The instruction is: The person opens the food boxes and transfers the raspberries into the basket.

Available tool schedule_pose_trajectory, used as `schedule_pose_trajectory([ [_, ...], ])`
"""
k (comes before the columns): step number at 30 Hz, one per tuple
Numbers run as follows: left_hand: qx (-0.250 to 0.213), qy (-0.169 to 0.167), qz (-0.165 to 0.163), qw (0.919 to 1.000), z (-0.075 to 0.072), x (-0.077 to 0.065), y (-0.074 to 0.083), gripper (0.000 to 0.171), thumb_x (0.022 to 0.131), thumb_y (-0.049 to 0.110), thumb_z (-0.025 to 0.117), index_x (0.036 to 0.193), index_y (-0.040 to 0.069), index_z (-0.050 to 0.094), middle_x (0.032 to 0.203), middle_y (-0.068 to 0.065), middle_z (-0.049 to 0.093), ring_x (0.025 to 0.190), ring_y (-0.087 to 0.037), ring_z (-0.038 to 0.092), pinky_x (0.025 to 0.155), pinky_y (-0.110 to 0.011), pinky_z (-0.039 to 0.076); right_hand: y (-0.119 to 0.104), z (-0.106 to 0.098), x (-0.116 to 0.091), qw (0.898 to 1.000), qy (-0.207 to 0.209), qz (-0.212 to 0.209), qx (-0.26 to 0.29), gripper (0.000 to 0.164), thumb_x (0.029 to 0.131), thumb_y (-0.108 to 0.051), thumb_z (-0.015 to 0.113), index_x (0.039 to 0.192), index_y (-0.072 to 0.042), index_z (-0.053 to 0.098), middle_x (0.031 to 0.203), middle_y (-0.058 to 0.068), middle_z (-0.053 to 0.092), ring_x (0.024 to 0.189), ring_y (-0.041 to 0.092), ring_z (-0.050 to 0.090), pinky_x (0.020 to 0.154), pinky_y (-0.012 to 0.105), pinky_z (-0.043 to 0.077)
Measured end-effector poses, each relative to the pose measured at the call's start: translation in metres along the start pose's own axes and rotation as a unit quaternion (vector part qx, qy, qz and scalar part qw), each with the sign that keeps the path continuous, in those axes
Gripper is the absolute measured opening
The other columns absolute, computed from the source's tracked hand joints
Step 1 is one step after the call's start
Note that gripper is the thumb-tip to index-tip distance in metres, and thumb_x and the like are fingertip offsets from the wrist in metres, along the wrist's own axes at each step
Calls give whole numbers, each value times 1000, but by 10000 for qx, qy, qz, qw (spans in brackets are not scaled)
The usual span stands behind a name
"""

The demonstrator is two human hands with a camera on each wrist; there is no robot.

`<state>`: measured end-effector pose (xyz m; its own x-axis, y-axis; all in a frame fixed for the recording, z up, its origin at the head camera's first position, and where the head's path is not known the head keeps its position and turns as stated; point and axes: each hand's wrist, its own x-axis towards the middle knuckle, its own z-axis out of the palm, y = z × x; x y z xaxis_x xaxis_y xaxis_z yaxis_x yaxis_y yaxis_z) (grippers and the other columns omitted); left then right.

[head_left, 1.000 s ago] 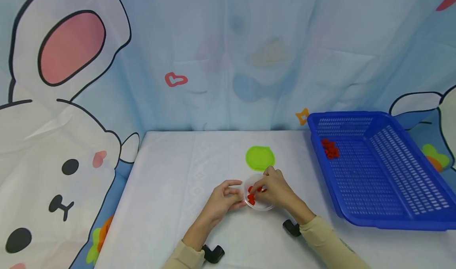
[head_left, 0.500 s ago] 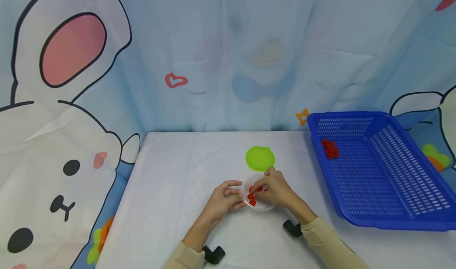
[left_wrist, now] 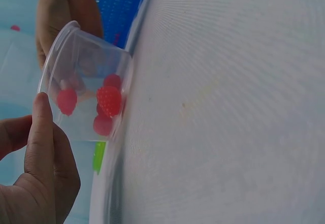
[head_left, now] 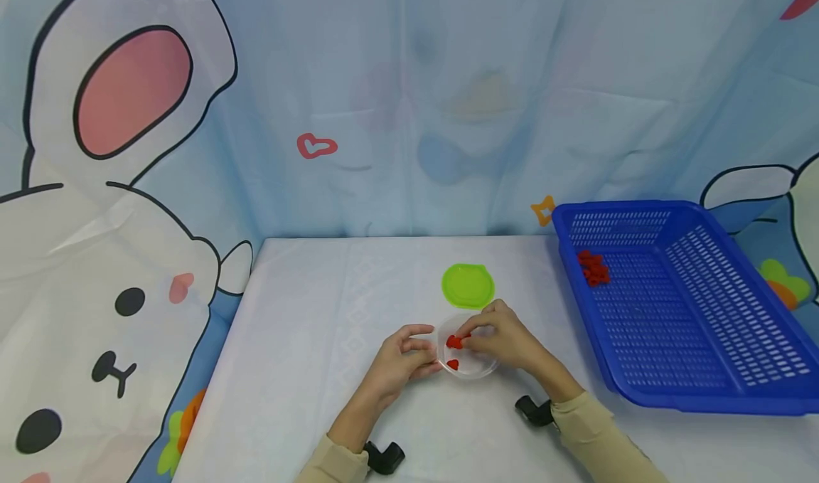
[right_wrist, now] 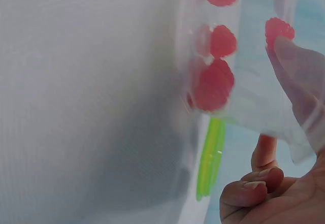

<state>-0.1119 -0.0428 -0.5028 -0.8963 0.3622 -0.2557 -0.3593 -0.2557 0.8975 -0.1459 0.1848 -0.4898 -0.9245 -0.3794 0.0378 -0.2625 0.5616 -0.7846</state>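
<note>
A clear plastic tub (head_left: pixel 470 370) with several red raspberries (left_wrist: pixel 109 101) inside stands on the white-covered table. My left hand (head_left: pixel 404 358) holds its left side, fingers at the rim. My right hand (head_left: pixel 504 337) reaches into the tub from the right. Between its thumb and index finger it pinches one raspberry (right_wrist: pixel 279 29), raised above the others in the tub. Seen through the tub's wall in the right wrist view, the other raspberries (right_wrist: pixel 216 84) lie at the bottom. The right hand's other fingers stay outside, behind the tub.
Just behind the tub lies a flat green lid (head_left: pixel 468 286). To the right stands a big blue mesh basket (head_left: pixel 704 402), with a small heap of red pieces (head_left: pixel 593 268) in its left corner. A blue cartoon-print cloth (head_left: pixel 409 113) hangs behind the table.
My right hand has moved slightly right and lifted, now pinching a raspberry. Raspberries in the tub have shifted. The left hand keeps its hold on the tub.
</note>
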Motion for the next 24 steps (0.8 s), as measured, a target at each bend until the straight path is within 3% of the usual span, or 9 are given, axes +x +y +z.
schedule_pose_trajectory([
  [7,51,90,-122,9999,0,-1,1,39,84,-1,65,120,7,54,97,-16,56,82,-27,63,78,-42,53,-3,-14,-5,9986,283,397,189,7,79,-22,74,86,-24,74,89,8,50,89,28,41,64,33,39],
  [17,19,42,-91,9999,-1,-1,1,39,84,-1,65,121,7,54,96,-15,56,82,-26,63,78,-42,54,-16,-36,-15,9988,430,206,69,9,81,-30,71,91,-29,72,78,0,50,78,21,42,55,28,39],
  [24,-5,25,-58,10000,-1,-1,1,40,83,-2,65,121,6,54,96,-16,56,82,-26,63,78,-42,53,-39,-72,-28,9976,666,168,69,12,82,-32,69,93,-28,72,78,3,51,77,20,42,52,27,36],
])
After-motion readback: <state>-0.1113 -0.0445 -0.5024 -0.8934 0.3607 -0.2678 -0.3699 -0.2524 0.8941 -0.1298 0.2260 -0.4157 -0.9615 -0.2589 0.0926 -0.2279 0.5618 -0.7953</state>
